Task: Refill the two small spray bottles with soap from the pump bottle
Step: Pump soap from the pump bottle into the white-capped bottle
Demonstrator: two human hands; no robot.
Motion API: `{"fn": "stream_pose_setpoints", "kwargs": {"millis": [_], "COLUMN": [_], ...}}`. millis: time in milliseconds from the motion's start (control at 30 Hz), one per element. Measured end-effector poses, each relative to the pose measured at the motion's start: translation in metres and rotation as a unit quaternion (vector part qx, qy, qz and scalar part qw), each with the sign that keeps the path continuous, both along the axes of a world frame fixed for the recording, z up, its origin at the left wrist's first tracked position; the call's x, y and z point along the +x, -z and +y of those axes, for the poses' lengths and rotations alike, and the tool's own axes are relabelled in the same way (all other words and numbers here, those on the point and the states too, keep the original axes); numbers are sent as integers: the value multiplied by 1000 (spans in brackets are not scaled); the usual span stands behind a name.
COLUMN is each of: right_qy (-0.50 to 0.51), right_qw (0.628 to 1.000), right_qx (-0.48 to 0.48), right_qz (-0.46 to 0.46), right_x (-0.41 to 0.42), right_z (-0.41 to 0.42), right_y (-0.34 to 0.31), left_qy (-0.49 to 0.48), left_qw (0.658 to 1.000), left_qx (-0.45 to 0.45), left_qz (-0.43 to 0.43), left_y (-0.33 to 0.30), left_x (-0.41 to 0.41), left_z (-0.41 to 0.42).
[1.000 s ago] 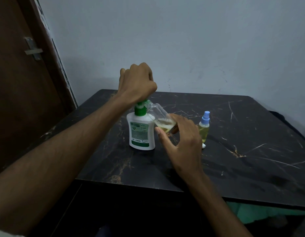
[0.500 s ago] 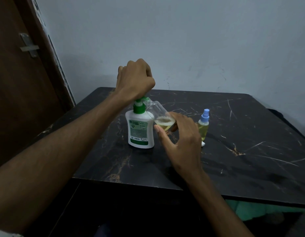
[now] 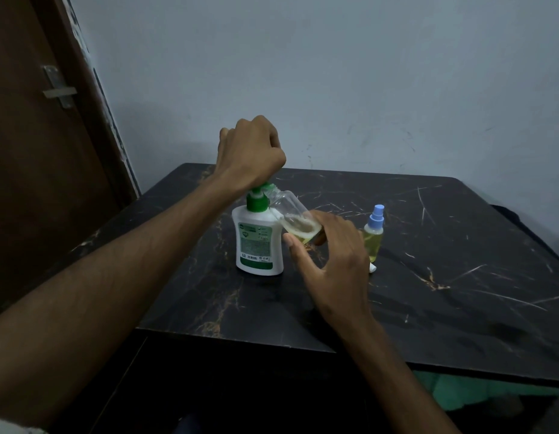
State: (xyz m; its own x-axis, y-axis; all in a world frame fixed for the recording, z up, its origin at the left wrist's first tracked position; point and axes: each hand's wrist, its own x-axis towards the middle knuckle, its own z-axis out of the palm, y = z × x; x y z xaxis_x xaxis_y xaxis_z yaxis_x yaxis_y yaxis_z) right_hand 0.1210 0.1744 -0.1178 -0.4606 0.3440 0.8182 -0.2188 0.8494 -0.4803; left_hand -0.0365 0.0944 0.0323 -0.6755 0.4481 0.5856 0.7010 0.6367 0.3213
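Head view: a white pump bottle (image 3: 259,245) with a green collar and green pump head stands upright on a black, gold-veined marble table (image 3: 459,277), towards the left of the tabletop. Its body is opaque, so how much soap it holds cannot be told. The left hand (image 3: 251,155) sits on top of the pump as a closed fist, fingers curled under, its heel over the green pump head; whether the fingers wrap the head itself is hidden by the hand.

The right hand (image 3: 331,258) grips a small clear spray bottle (image 3: 295,219) with no cap on it, thumb on the near side and fingers curled round the far side of its lower end. This bottle is tilted, its open neck raised up to the left and touching or just beside the pump's nozzle, its base lower and to the right. A shallow pool of pale yellow liquid lies in the low end, with foam or bubbles on its surface; most of the bottle is clear.

The second spray bottle (image 3: 374,234) stands upright on the table just right of the right hand, blue spray cap on, filled with yellow liquid nearly to its shoulder. A small white object (image 3: 372,267) lies at its foot; what it is cannot be told.

A brown door (image 3: 37,151) with a metal latch is at the left, beside a pale wall (image 3: 334,73).
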Motion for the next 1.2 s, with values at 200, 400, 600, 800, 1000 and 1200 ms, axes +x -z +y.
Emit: {"fn": "stream_pose_setpoints", "kwargs": {"millis": [200, 400, 600, 800, 1000, 1200], "right_qy": [4, 3, 3, 3, -3, 0], "right_qw": [1000, 1000, 1000, 1000, 1000, 1000], "right_qx": [-4, -1, -3, -2, -7, -4], "right_qz": [4, 2, 11, 4, 2, 5], "right_x": [1, -1, 1, 1, 2, 1], "right_z": [-1, -1, -1, 0, 0, -1], "right_y": [-1, -1, -1, -2, -2, -2], "left_qy": [3, 6, 4, 7, 6, 10], "left_qw": [1000, 1000, 1000, 1000, 1000, 1000], "left_qx": [-7, -3, -5, -4, -5, -4], "left_qz": [8, 5, 8, 1, 10, 9], "left_y": [-4, 1, -2, 1, -2, 0], "left_x": [-1, -2, -4, -2, -3, -1], "left_z": [0, 0, 0, -1, 0, -1]}}
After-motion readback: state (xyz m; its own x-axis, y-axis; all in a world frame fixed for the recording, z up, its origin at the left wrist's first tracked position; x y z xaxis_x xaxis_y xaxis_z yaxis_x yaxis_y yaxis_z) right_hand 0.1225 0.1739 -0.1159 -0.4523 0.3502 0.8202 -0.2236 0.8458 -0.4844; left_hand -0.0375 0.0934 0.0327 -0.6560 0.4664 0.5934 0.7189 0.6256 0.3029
